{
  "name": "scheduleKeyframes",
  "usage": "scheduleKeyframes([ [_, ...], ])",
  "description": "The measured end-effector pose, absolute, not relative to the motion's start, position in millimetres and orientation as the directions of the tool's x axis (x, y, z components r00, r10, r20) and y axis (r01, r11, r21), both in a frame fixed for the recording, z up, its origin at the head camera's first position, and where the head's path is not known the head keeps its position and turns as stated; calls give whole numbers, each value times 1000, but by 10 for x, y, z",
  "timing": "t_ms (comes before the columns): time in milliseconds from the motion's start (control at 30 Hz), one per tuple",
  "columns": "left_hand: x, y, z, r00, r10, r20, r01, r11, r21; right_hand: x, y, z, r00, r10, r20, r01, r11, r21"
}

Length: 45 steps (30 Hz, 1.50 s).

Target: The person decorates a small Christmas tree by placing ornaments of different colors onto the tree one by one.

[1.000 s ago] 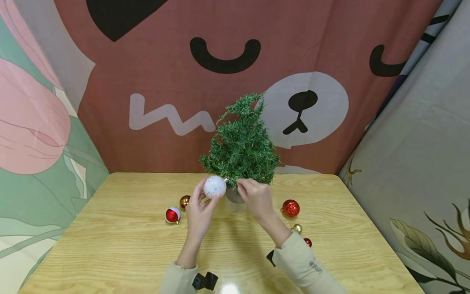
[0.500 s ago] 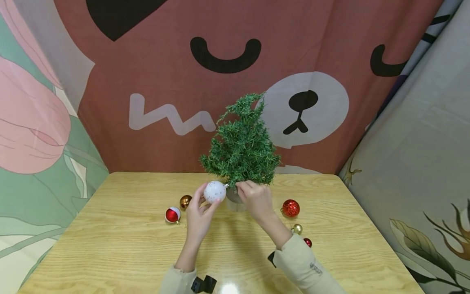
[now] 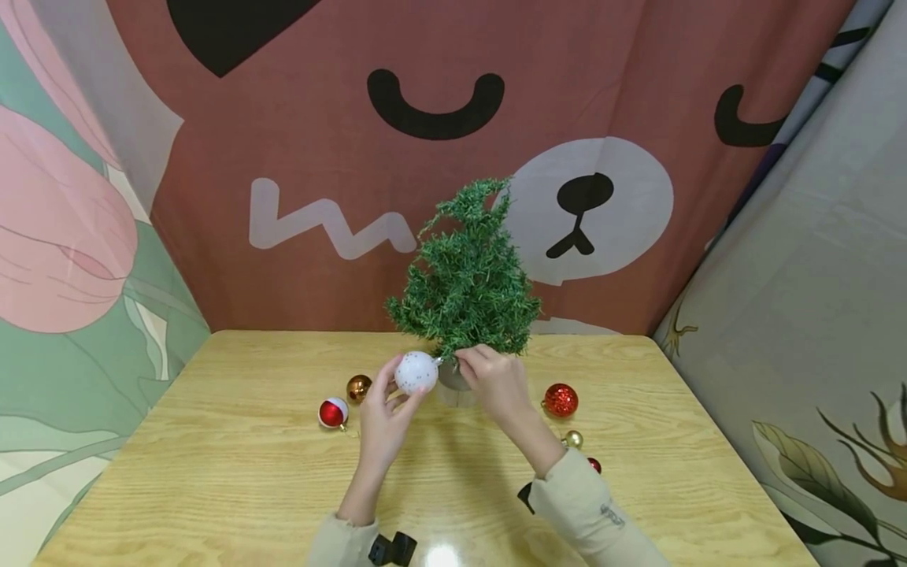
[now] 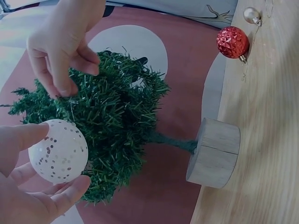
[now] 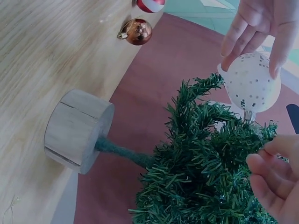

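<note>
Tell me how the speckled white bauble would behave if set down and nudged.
The white bauble would likely roll, being round, though its silver cap could check it. It's probably light: the left hand holds it between thumb and fingers.

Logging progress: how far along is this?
Done: the tree stands upright on its wooden base, with no ball visibly hung.
In hand: the left grip holds the white speckled ball; the right grip seems to pinch its thread.
Remaining, probably: the red-and-white ball, copper ball, glittery red ball, gold ball and small red ball on the table.
</note>
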State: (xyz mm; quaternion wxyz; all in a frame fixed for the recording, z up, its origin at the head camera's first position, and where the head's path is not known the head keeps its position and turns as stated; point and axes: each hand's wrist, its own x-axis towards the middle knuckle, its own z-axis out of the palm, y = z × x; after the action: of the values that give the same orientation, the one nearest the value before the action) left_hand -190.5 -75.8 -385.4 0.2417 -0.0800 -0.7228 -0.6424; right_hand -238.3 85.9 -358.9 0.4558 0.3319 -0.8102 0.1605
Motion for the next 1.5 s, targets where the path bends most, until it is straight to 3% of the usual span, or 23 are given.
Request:
scheduleKeyframes([
  [133, -1946, -755, -3936, -886, -176, 430, 401, 176, 899, -2415, 848, -3593, -281, -391, 877, -693, 715, 97],
  [267, -1960, -769, -4013, -897, -125, 423, 392, 215, 895, -2438, 840, -3587, -254, -389, 885, -699, 707, 110],
  [767, -1935, -722, -4080, -897, 6, 442, 416, 349, 840, -2408, 835, -3584, -299, -414, 860, -701, 707, 96],
  [1000, -1969, -676, -4086, -945, 13, 327, 309, 361, 880, -2399, 842, -3591, -300, -426, 853, -708, 699, 100],
  [1500, -2038, -613, -4139, -936, 40, 351, 332, 438, 835, -2392, 852, -3600, -299, -429, 852, -713, 694, 99],
])
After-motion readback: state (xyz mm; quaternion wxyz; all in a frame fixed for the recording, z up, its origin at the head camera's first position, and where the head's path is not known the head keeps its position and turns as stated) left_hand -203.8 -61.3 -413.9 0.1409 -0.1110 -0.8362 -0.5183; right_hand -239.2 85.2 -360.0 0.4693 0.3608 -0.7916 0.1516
